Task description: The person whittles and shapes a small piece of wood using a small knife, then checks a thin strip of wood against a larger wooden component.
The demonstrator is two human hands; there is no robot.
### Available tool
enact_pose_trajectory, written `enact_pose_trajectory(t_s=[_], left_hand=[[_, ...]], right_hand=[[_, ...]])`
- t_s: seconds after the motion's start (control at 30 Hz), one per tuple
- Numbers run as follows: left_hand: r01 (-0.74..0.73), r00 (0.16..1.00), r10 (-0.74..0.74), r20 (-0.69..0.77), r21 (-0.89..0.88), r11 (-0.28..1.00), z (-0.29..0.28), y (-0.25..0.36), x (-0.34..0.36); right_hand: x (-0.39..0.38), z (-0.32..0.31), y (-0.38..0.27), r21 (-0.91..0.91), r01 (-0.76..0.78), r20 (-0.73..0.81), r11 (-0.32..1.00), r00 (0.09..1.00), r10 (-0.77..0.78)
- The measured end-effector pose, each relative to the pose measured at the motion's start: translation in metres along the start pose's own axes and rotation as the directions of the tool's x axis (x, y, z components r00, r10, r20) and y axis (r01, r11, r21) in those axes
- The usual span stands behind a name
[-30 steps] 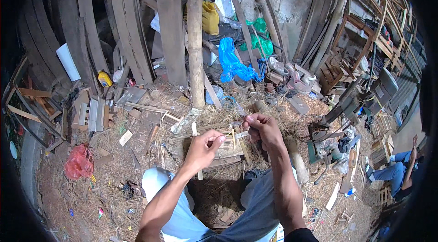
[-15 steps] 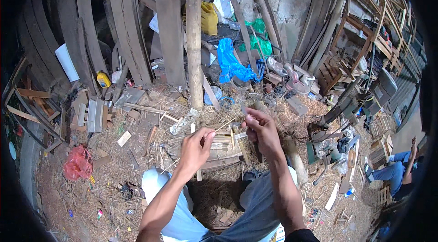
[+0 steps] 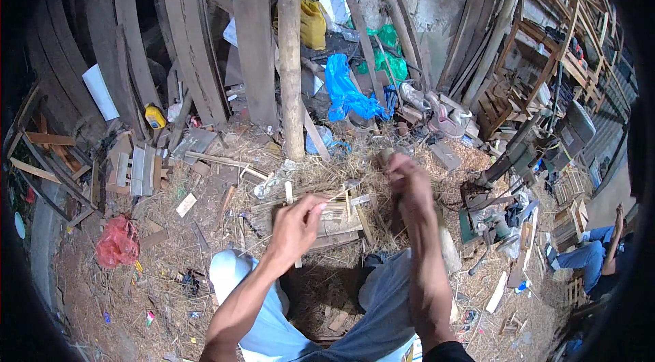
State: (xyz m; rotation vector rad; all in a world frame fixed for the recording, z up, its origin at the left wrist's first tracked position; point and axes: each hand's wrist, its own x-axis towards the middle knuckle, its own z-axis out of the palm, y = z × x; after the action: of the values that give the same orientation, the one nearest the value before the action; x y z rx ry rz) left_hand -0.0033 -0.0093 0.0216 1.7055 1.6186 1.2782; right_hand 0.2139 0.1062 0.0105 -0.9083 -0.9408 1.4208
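My left hand [image 3: 297, 224] is closed, pinching a thin pale wooden stick [image 3: 339, 193] between thumb and fingertips. The stick points up and to the right, toward my other hand. My right hand [image 3: 411, 181] is raised to the right of the stick's tip and apart from it. Motion blurs it, but its fingers look curled in; what they hold is hidden in the smear. Below and between the hands lies a small bundle of split wooden strips [image 3: 336, 214] on the straw-strewn ground, in front of my knees.
An upright wooden pole [image 3: 291, 68] stands just ahead. Tall planks [image 3: 187, 41] lean on the left, and a blue plastic bag [image 3: 346, 92] lies beyond. A red plastic bag [image 3: 117, 242] is at the left, a metal stand [image 3: 488, 181] at the right. Another person [image 3: 590, 256] sits far right.
My right hand has moved right and slightly up, away from the stick; the thin flat piece seen at its fingertips before is no longer discernible. My left hand stays nearly in place, still pinching the stick.
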Motion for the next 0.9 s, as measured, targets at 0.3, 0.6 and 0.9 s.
enact_pose_trajectory(t_s=[0.3, 0.6, 0.9], left_hand=[[0.010, 1.000, -0.013, -0.022, -0.104, 0.995, 0.013, -0.020, 0.004], [-0.031, 0.998, 0.033, 0.046, -0.049, 0.998, 0.011, -0.006, -0.001], [0.106, 0.992, -0.106, 0.067, 0.012, 0.994, 0.002, 0.002, 0.000]], right_hand=[[-0.028, 0.028, -0.004, -0.114, -0.080, 0.215, 0.990, 0.971, 0.103], [-0.018, 0.026, 0.000, -0.052, -0.210, 0.244, 0.976, 0.945, 0.216], [0.027, -0.050, -0.003, -0.110, 0.114, -0.145, 0.987, 0.981, -0.130]])
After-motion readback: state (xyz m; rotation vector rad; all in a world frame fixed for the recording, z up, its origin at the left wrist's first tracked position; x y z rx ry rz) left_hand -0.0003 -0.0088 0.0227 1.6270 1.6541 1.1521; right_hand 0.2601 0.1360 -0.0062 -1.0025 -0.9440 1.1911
